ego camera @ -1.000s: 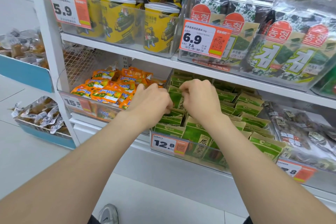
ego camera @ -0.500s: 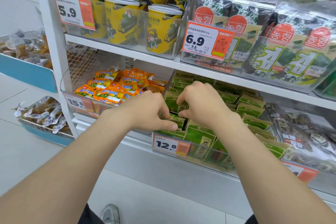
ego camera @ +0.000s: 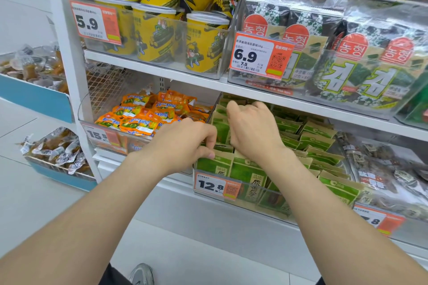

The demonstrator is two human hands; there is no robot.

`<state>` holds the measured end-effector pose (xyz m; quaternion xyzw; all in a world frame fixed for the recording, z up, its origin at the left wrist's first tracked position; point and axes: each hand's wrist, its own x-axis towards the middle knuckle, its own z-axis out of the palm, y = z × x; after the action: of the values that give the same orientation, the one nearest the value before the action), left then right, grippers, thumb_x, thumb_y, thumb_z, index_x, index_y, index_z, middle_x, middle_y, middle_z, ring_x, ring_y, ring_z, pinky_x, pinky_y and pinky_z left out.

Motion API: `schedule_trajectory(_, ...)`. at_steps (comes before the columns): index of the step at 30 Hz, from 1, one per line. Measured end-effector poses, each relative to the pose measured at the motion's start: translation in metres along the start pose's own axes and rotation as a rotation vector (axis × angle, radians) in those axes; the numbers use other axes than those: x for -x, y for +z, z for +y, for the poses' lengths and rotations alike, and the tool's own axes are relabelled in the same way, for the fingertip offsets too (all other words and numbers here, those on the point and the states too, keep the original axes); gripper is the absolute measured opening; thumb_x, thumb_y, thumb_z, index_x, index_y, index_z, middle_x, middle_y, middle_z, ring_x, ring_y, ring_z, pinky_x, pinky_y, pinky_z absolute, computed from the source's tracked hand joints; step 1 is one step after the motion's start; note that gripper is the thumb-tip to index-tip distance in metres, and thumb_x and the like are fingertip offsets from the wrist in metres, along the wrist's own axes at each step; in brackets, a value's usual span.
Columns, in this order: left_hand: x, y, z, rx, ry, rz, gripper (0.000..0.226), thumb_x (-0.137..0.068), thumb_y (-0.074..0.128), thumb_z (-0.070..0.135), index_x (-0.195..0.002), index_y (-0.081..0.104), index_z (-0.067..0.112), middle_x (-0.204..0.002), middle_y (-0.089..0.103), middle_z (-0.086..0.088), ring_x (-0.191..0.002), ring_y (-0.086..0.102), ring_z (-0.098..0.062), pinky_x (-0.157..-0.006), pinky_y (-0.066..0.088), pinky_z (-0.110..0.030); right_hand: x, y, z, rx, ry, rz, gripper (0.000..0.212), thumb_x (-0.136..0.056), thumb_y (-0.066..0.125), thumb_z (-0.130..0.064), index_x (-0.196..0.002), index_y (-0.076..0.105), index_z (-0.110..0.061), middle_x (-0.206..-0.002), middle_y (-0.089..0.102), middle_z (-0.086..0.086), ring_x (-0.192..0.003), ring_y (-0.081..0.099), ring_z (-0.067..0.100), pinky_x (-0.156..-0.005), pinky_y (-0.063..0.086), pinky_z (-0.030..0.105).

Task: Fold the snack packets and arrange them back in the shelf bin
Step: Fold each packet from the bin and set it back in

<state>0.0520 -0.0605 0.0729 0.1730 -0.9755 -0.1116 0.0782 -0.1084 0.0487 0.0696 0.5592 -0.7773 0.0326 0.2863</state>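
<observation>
**Item: green snack packets, front-left corner of the bin (folding in hand)**

Location. The green packets (ego camera: 308, 139) stood in rows inside the clear bin (ego camera: 278, 201). Both hands worked at its left end, with the price tag (ego camera: 215, 186) directly below the grip.

Grip, left hand (ego camera: 185, 146). Fingers were curled, and thumb and fingertips pinched the brown top flap of the front packet (ego camera: 214, 165).

Grip, right hand (ego camera: 252, 132). It sat just beyond the left hand, knuckles up, with its fingers hooked down over packet tops deeper in the row. Whether it pinched one or only pressed on them could not be told, as the palm side was hidden.

Risks, as judged:
- The flap looked stiff, so a crease released too early would likely spring open again.
- The packets stood tightly against one another (hardly any slack beside the grip). Lifting one could drag its neighbours up and leave the row uneven.
- Downward pressure from the right hand could crush or tip the packets under it.
- The shelf (ego camera: 289, 99) lay close above the right fingers, so a quick lift could knock them against its edge.
- The orange packets (ego camera: 143, 118) lay loose just outside the left wrist, and a sideways sweep could spill them.
</observation>
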Motion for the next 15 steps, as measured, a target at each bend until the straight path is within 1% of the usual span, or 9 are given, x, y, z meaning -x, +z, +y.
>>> schedule_trajectory(2, 0.000, -0.003, 0.004, -0.034, -0.001, 0.045, 0.019, -0.099, 0.068, 0.049, -0.094, 0.058, 0.033, -0.076, 0.054, 0.013, -0.077, 0.051, -0.011, -0.062, 0.031, -0.034, -0.001, -0.002, 0.003, -0.078, 0.006, 0.092, 0.019, -0.088, 0.061, -0.006, -0.097, 0.046, -0.014, -0.058, 0.044, -0.005, -0.047, 0.034, 0.026, -0.064, 0.039, 0.038)
schedule_trajectory(3, -0.001, -0.004, 0.005, -0.044, 0.001, 0.060, 0.019, -0.101, 0.066, 0.048, -0.094, 0.056, 0.033, -0.079, 0.055, 0.012, -0.082, 0.053, -0.016, -0.063, 0.032, -0.035, -0.001, -0.002, 0.003, -0.116, -0.007, 0.082, 0.017, -0.092, 0.058, -0.006, -0.102, 0.046, -0.013, -0.059, 0.045, -0.005, -0.047, 0.034, 0.025, -0.064, 0.043, 0.039)
schedule_trajectory(5, -0.002, -0.004, 0.007, -0.044, 0.006, 0.082, 0.020, -0.102, 0.063, 0.047, -0.093, 0.054, 0.032, -0.083, 0.058, 0.010, -0.087, 0.055, -0.019, -0.066, 0.034, -0.036, 0.000, 0.002, 0.005, -0.164, -0.011, -0.059, 0.023, -0.098, 0.054, -0.008, -0.118, 0.043, -0.013, -0.064, 0.053, -0.003, -0.051, 0.045, 0.026, -0.062, 0.046, 0.041)
schedule_trajectory(6, -0.003, -0.003, 0.008, -0.039, -0.002, 0.082, 0.021, -0.102, 0.064, 0.047, -0.093, 0.054, 0.031, -0.084, 0.059, 0.010, -0.087, 0.055, -0.020, -0.067, 0.035, -0.036, 0.000, 0.003, 0.007, -0.192, -0.004, -0.141, 0.028, -0.100, 0.054, -0.009, -0.125, 0.042, -0.015, -0.069, 0.058, 0.001, -0.057, 0.053, 0.029, -0.059, 0.048, 0.041)
schedule_trajectory(7, -0.004, -0.002, 0.008, -0.031, -0.016, 0.071, 0.021, -0.101, 0.065, 0.047, -0.093, 0.055, 0.031, -0.085, 0.060, 0.010, -0.088, 0.055, -0.020, -0.067, 0.035, -0.036, 0.000, 0.004, 0.008, -0.218, 0.017, -0.205, 0.030, -0.101, 0.055, -0.009, -0.127, 0.043, -0.017, -0.077, 0.063, 0.004, -0.066, 0.060, 0.032, -0.060, 0.051, 0.041)
schedule_trajectory(9, -0.007, 0.002, 0.008, -0.013, -0.059, 0.025, 0.021, -0.100, 0.068, 0.047, -0.092, 0.057, 0.031, -0.090, 0.061, 0.009, -0.094, 0.057, -0.021, -0.068, 0.037, -0.035, -0.003, 0.005, 0.008, -0.187, 0.055, -0.326, 0.021, -0.101, 0.058, -0.007, -0.118, 0.055, -0.018, -0.091, 0.068, 0.005, -0.087, 0.067, 0.035, -0.074, 0.051, 0.039)
schedule_trajectory(11, -0.011, 0.006, 0.009, -0.025, -0.102, -0.008, 0.020, -0.100, 0.068, 0.047, -0.091, 0.060, 0.031, -0.097, 0.063, 0.004, -0.099, 0.062, -0.027, -0.071, 0.038, -0.036, -0.004, 0.003, 0.002, -0.136, 0.062, -0.407, 0.026, -0.096, 0.058, 0.000, -0.115, 0.062, -0.018, -0.103, 0.073, 0.004, -0.101, 0.067, 0.032, -0.090, 0.046, 0.044)
schedule_trajectory(13, -0.013, 0.007, 0.011, -0.082, -0.099, 0.005, 0.018, -0.099, 0.069, 0.048, -0.092, 0.064, 0.033, -0.101, 0.063, 0.002, -0.102, 0.063, -0.030, -0.072, 0.037, -0.036, -0.006, 0.001, -0.001, -0.119, 0.085, -0.378, 0.035, -0.093, 0.060, 0.001, -0.123, 0.067, -0.017, -0.108, 0.075, 0.003, -0.108, 0.067, 0.031, -0.103, 0.044, 0.048)
schedule_trajectory(15, -0.010, 0.003, 0.013, -0.126, -0.083, 0.018, 0.015, -0.098, 0.069, 0.051, -0.095, 0.068, 0.036, -0.104, 0.066, 0.003, -0.104, 0.064, -0.029, -0.072, 0.037, -0.035, -0.008, -0.002, -0.001, -0.122, 0.125, -0.274, 0.036, -0.091, 0.065, -0.001, -0.121, 0.073, -0.019, -0.104, 0.076, 0.001, -0.106, 0.067, 0.031, -0.103, 0.047, 0.048)
